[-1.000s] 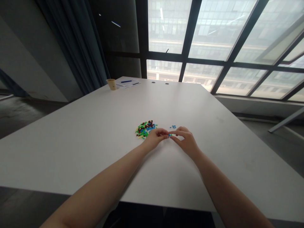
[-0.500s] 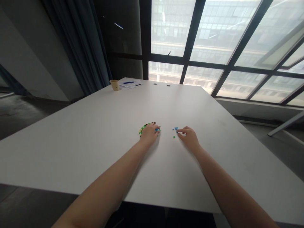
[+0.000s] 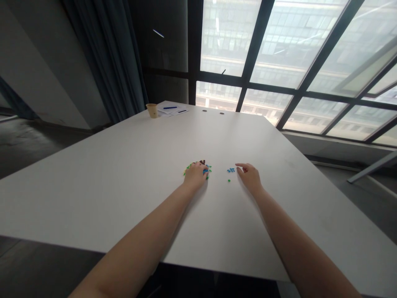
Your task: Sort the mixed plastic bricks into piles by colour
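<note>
My left hand (image 3: 195,175) is curled over a pile of small coloured toy bricks (image 3: 188,167) on the table. Yellow, green and dark brown bricks show around its edges. Small blue bricks (image 3: 205,170) show within the curve of its thumb and fingers; part of the pile is hidden underneath. My right hand (image 3: 249,175) is open just right of a small blue group of bricks (image 3: 231,170), its index finger stretched out and its thumb apart from it, with nothing visible between them. Nearer to me lies a single green brick (image 3: 229,180).
A white table (image 3: 149,178) spreads out before me. At its far left end stand a paper cup (image 3: 152,111) and papers (image 3: 173,111) with a blue pen (image 3: 170,108) on them. Two dark round discs (image 3: 222,113) lie near the far edge. Large windows rise beyond.
My right hand has drawn back slightly to the right from the blue bricks, and its thumb and index finger have parted. My left hand stays over the pile. The view has shifted slightly.
</note>
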Motion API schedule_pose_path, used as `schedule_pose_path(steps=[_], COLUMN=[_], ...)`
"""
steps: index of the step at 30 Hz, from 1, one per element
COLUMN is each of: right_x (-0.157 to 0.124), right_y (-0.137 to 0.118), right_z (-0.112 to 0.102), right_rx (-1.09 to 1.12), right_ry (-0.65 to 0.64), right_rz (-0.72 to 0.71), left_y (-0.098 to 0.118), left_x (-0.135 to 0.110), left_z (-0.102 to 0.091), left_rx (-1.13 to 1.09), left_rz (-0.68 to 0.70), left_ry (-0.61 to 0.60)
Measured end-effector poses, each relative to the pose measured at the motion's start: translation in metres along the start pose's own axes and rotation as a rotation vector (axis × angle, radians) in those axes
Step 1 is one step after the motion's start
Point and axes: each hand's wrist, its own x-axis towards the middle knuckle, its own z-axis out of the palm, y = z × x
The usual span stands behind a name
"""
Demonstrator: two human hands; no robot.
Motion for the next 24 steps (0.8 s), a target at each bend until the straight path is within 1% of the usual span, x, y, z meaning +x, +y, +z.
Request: schedule_pose_path(steps=[3, 5, 9, 11, 13, 18, 24], right_x=[-0.007, -0.015, -0.028, -0.03, -0.03, -0.028, -0.028], right_y=[0.004, 0.009, 0.02, 0.022, 0.019, 0.013, 0.015], right_z=[-0.015, -0.019, -0.016, -0.014, -0.013, -0.015, -0.022], right_rx=[0.064, 0.104, 0.181, 0.214, 0.223, 0.182, 0.177], right_ry=[0.044, 0.058, 0.042, 0.024, 0.021, -0.011, -0.026], right_rz=[0.029, 0.079, 0.17, 0.181, 0.154, 0.061, 0.026], left_y=[0.0, 0.0, -0.002, -0.003, -0.004, -0.004, -0.003], left_x=[0.0, 0.0, 0.002, 0.002, 0.003, 0.003, 0.002], left_z=[0.005, 0.008, 0.009, 0.007, 0.004, -0.001, -0.002], left_rx=[0.059, 0.087, 0.11, 0.122, 0.133, 0.132, 0.152], left_rz=[0.026, 0.043, 0.035, 0.012, 0.003, 0.055, 0.011], left_ry=[-0.028, -0.035, -0.024, -0.028, -0.039, -0.078, -0.065])
